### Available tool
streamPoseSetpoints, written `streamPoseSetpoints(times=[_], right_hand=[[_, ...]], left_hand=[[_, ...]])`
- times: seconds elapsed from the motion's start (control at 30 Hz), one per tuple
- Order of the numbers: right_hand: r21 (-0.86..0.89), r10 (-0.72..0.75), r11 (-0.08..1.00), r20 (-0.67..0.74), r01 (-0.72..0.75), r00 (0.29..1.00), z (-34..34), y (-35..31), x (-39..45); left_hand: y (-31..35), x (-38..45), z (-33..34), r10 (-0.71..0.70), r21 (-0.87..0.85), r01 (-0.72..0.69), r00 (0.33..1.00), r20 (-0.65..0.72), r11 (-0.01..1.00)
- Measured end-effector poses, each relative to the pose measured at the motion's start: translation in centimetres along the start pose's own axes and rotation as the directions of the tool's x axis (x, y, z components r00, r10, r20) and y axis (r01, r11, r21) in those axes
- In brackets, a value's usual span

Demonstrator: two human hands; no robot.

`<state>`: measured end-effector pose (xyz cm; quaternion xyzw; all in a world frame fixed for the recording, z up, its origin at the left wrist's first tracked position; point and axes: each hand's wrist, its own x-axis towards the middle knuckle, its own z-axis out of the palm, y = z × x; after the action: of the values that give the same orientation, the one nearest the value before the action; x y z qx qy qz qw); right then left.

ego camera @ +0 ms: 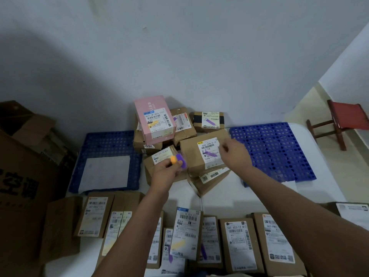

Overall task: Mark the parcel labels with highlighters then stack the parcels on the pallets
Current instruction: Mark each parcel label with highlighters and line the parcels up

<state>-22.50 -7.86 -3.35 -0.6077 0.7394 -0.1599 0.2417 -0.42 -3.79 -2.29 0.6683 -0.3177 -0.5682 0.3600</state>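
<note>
The brown parcel (pixel 203 151) lies on top of the heap between the two blue pallets, label up, so its purple stroke can be seen. Its white label (pixel 209 151) reads roughly "502D T09B 41 41", with a yellow logo at the corner. The right hand (pixel 232 151) sits at the label's right edge with fingers curled at the box; I judge it is steadying or setting the parcel down, though whether it actually grips I cannot tell. The left hand (pixel 166 172) holds two highlighters, an orange one (pixel 173 159) and a purple one (pixel 180 159), pinched together and kept ready for the next label.

Behind, a pink box (pixel 153 118) stands tilted on the heap; its label shows "501E", "A21A" and a yellow mark. The left pallet (pixel 107 142) carries only a white sheet (pixel 105 173); the right pallet (pixel 273 150) is bare, so the stacking looks far from finished.

Nearer, a row of parcels (pixel 237 242) waits label-up on the white worktop (pixel 249 192), presumably laid so for marking; one reads "502 602-12 B12". A big carton (pixel 24 176) with bold Chinese characters stands left.
</note>
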Motion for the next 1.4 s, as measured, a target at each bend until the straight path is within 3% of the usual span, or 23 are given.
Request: streamPoseSetpoints(times=[0.07,0.17,0.43,0.6,0.7,0.8,0.97,1.1,1.2,1.3,1.4], right_hand=[[-0.137,-0.157,0.976,0.116,0.172,0.981,0.6,0.1,-0.7],[-0.286,-0.209,0.918,0.239,0.275,0.948,1.0,0.1,-1.6],[-0.460,-0.180,0.835,0.290,0.302,0.940,1.2,-0.2,-1.8],[-0.409,-0.182,0.860,0.314,0.306,0.932,1.0,-0.5,-1.4],[-0.165,-0.208,0.961,0.092,0.221,0.974,0.4,-0.1,-2.1],[0.074,-0.060,0.995,-0.147,0.071,0.987,0.2,2.5,-4.3],[0.209,0.277,0.943,-0.055,-0.260,0.959,2.1,10.2,-11.9],[0.239,0.497,0.846,-0.032,-0.476,0.867,3.9,15.5,-19.2],[0.181,0.653,0.745,-0.003,-0.642,0.757,5.5,18.5,-22.6],[0.076,0.737,0.675,-0.004,-0.734,0.676,6.0,19.5,-24.6],[0.151,0.740,0.665,0.001,-0.731,0.673,5.6,19.2,-25.5]], left_hand=[[0.0,-0.2,0.2,0.001,-0.005,-0.001,1.000,0.007,1.000],[0.1,-0.5,0.2,0.006,-0.013,-0.006,1.000,0.010,1.000],[-0.3,-1.0,-0.7,0.028,0.012,-0.027,1.000,-0.012,1.000],[-0.6,-1.2,-0.7,0.028,0.005,-0.028,0.999,-0.018,1.000],[-0.9,-1.1,-0.3,0.028,0.013,-0.028,1.000,-0.001,1.000],[-1.7,-1.2,0.5,0.001,0.035,-0.003,1.000,0.030,0.999],[-4.0,-2.8,3.0,-0.097,0.089,0.082,0.979,0.180,0.993],[-6.8,-4.9,5.3,-0.188,0.202,0.130,0.935,0.301,0.971],[-8.3,-6.4,6.6,-0.244,0.284,0.144,0.902,0.357,0.948],[-9.7,-7.3,7.6,-0.284,0.340,0.149,0.875,0.393,0.928],[-11.1,-8.0,8.1,-0.309,0.372,0.159,0.868,0.389,0.914]])
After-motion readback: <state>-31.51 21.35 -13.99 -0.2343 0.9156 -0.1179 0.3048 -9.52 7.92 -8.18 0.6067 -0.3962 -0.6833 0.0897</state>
